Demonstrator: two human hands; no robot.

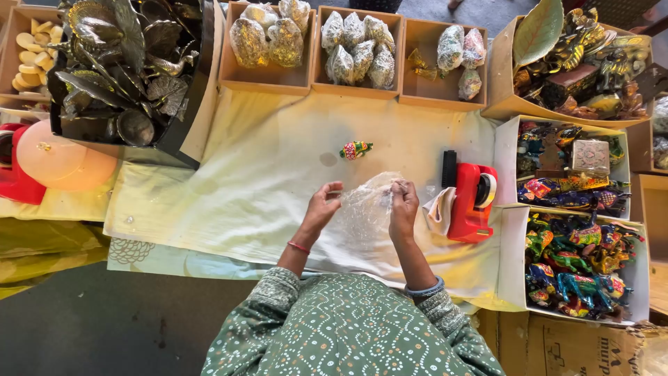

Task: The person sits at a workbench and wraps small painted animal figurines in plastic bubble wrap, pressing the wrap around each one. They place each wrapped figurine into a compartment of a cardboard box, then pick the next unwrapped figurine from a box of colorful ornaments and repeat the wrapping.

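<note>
both hands [362,209] pinching clear plastic wrap [365,205] mid-frame; best kept taut, spread evenly before reaching for painted figurine [355,149] above.

hands [362,209] gripping clear plastic wrap [365,202], cream cloth [264,174]

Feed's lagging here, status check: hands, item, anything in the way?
Left hand and right hand both gripping clear plastic wrap. Painted figurine lies beyond, untouched. Nothing between.
</note>
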